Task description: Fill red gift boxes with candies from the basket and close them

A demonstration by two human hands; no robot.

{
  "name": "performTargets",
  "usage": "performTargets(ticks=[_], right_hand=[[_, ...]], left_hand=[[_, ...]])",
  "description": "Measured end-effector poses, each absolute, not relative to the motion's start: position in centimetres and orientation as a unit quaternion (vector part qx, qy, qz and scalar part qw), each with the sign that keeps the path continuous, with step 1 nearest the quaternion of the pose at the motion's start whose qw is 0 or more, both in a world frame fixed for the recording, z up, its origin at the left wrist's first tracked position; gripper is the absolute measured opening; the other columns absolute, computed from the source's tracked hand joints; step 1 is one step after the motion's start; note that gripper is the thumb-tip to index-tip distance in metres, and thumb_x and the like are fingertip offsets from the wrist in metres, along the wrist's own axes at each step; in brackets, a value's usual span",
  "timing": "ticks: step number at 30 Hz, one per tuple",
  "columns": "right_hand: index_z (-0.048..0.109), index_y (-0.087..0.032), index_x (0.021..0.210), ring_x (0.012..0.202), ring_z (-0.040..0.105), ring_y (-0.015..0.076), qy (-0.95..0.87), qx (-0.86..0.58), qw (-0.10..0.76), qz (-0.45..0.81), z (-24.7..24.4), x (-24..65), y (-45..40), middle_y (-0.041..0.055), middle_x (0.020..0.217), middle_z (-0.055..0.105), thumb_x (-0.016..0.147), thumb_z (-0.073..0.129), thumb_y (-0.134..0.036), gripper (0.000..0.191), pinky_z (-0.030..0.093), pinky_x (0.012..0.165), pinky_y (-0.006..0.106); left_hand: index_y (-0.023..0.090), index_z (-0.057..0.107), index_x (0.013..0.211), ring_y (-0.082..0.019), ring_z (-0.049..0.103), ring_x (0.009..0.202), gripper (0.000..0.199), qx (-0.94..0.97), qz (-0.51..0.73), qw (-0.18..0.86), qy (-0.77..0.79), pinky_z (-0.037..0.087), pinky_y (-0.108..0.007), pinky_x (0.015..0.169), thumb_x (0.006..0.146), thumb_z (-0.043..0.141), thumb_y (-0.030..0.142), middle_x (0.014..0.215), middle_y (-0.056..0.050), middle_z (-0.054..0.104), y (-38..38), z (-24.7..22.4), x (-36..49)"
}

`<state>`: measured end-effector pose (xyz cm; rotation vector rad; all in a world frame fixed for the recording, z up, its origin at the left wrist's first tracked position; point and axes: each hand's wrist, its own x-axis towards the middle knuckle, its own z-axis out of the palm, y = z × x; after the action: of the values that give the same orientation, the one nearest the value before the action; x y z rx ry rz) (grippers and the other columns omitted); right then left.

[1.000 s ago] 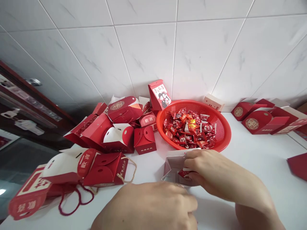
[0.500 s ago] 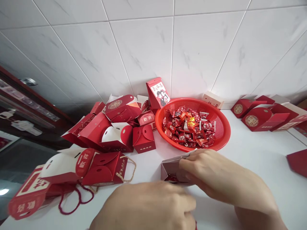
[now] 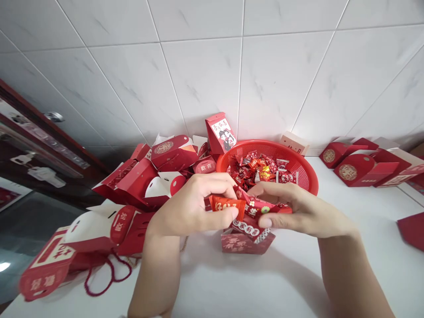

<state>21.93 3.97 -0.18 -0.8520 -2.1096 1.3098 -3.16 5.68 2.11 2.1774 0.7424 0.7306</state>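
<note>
My left hand [image 3: 202, 203] is closed on wrapped candies, an orange-red one [image 3: 220, 206] showing between thumb and fingers. My right hand [image 3: 291, 207] pinches more red wrapped candies [image 3: 258, 206], and the two hands almost meet around the cluster. Another dark red wrapper [image 3: 245, 229] with white lettering hangs below them. Directly underneath stands a small red carton [image 3: 248, 244], its opening mostly hidden by the hands and candies. Just behind is a red plastic basket [image 3: 309, 174] with a pile of wrapped candies.
Red gift boxes crowd the left, including a flap-topped box [image 3: 172, 152] and one with a dark red cord [image 3: 109, 285]. A tall box [image 3: 221, 132] leans at the wall. More red boxes [image 3: 361, 168] stand at right, near a red piece [image 3: 412, 229] at the edge.
Both hands have risen from lower down and come together over the carton, with wrapped candies now visible in them. The right hand has left the carton's rim.
</note>
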Motion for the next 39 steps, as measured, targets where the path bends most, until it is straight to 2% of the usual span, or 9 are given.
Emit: performTargets(ticks=[2, 5, 9, 15, 20, 24, 27, 33, 39], right_hand=[[0.066, -0.018, 0.115, 0.089, 0.067, 0.0186, -0.763, -0.334, 0.275, 0.480, -0.1, 21.7, 3.8, 0.0063, 0.102, 0.072, 0.097, 0.064, -0.046, 0.033, 0.056, 0.075, 0.027], [0.066, -0.018, 0.111, 0.084, 0.068, 0.0187, -0.776, -0.377, 0.266, 0.430, 0.2, 21.7, 3.5, 0.0059, 0.097, 0.073, 0.100, 0.059, -0.042, 0.027, 0.055, 0.070, 0.027], [0.065, -0.021, 0.110, 0.074, 0.067, 0.0172, -0.818, -0.413, 0.219, 0.335, 0.6, 22.0, 2.6, 0.0038, 0.089, 0.074, 0.102, 0.054, -0.032, 0.018, 0.051, 0.064, 0.027], [0.062, -0.020, 0.100, 0.069, 0.061, 0.0161, -0.843, -0.442, 0.242, 0.188, 0.4, 21.8, 1.3, 0.0039, 0.085, 0.070, 0.100, 0.053, -0.023, 0.009, 0.044, 0.061, 0.028], [0.052, -0.022, 0.097, 0.057, 0.053, 0.0140, -0.831, -0.461, 0.193, 0.245, 0.3, 21.7, 1.5, -0.0015, 0.072, 0.062, 0.104, 0.046, -0.030, 0.011, 0.038, 0.053, 0.028], [0.044, -0.024, 0.095, 0.052, 0.048, 0.0136, -0.823, -0.464, 0.150, 0.290, 0.3, 21.7, 2.0, -0.0050, 0.064, 0.053, 0.106, 0.040, -0.037, 0.017, 0.034, 0.050, 0.027], [0.041, -0.025, 0.094, 0.052, 0.047, 0.0141, -0.818, -0.462, 0.133, 0.316, 0.3, 21.8, 2.2, -0.0049, 0.064, 0.053, 0.107, 0.036, -0.039, 0.020, 0.034, 0.050, 0.027], [0.044, -0.025, 0.093, 0.055, 0.048, 0.0151, -0.811, -0.472, 0.117, 0.325, 0.2, 22.0, 2.4, -0.0040, 0.065, 0.052, 0.106, 0.035, -0.045, 0.025, 0.033, 0.051, 0.028], [0.051, -0.024, 0.093, 0.057, 0.051, 0.0150, -0.796, -0.458, 0.129, 0.374, -0.1, 22.6, 3.9, -0.0043, 0.064, 0.053, 0.104, 0.040, -0.050, 0.031, 0.041, 0.052, 0.028]], left_hand=[[0.017, 0.061, 0.069, -0.012, 0.057, 0.072, 0.013, 0.840, 0.289, 0.346, 0.302, 0.047, -0.024, 0.066, 0.082, 0.061, 0.018, 0.084, -0.002, 0.065, 5.6, 2.2, -3.2], [0.017, 0.059, 0.068, -0.010, 0.055, 0.069, 0.013, 0.851, 0.247, 0.333, 0.323, 0.044, -0.022, 0.061, 0.081, 0.060, 0.016, 0.085, -0.001, 0.065, 5.5, 2.3, -3.4], [0.017, 0.056, 0.068, -0.008, 0.049, 0.061, 0.014, 0.877, 0.192, 0.305, 0.317, 0.039, -0.020, 0.056, 0.081, 0.057, 0.013, 0.072, 0.003, 0.059, 4.7, 2.2, -3.4], [0.018, 0.052, 0.068, -0.008, 0.046, 0.056, 0.018, 0.890, 0.213, 0.168, 0.366, 0.035, -0.022, 0.054, 0.084, 0.050, 0.010, 0.064, 0.005, 0.053, 3.3, 2.3, -3.2], [0.019, 0.059, 0.077, -0.011, 0.055, 0.065, 0.016, 0.882, 0.254, 0.134, 0.373, 0.041, -0.023, 0.061, 0.090, 0.052, 0.013, 0.077, 0.001, 0.064, 2.9, 2.3, -3.5], [0.018, 0.058, 0.075, -0.011, 0.054, 0.064, 0.019, 0.896, 0.186, 0.154, 0.373, 0.040, -0.024, 0.061, 0.091, 0.051, 0.012, 0.076, 0.001, 0.061, 3.2, 1.8, -2.8], [0.018, 0.053, 0.072, -0.012, 0.054, 0.063, 0.023, 0.904, 0.131, 0.160, 0.374, 0.039, -0.026, 0.060, 0.094, 0.050, 0.013, 0.075, 0.001, 0.058, 3.4, 1.2, -2.0], [0.017, 0.058, 0.080, -0.015, 0.062, 0.071, 0.020, 0.901, 0.041, 0.166, 0.399, 0.041, -0.028, 0.064, 0.097, 0.048, 0.012, 0.085, -0.002, 0.065, 3.3, 0.6, -0.4], [0.017, 0.056, 0.071, -0.014, 0.059, 0.068, 0.026, 0.900, 0.027, 0.183, 0.396, 0.037, -0.027, 0.059, 0.096, 0.050, 0.013, 0.077, -0.001, 0.062, 3.4, 0.8, -0.9]])
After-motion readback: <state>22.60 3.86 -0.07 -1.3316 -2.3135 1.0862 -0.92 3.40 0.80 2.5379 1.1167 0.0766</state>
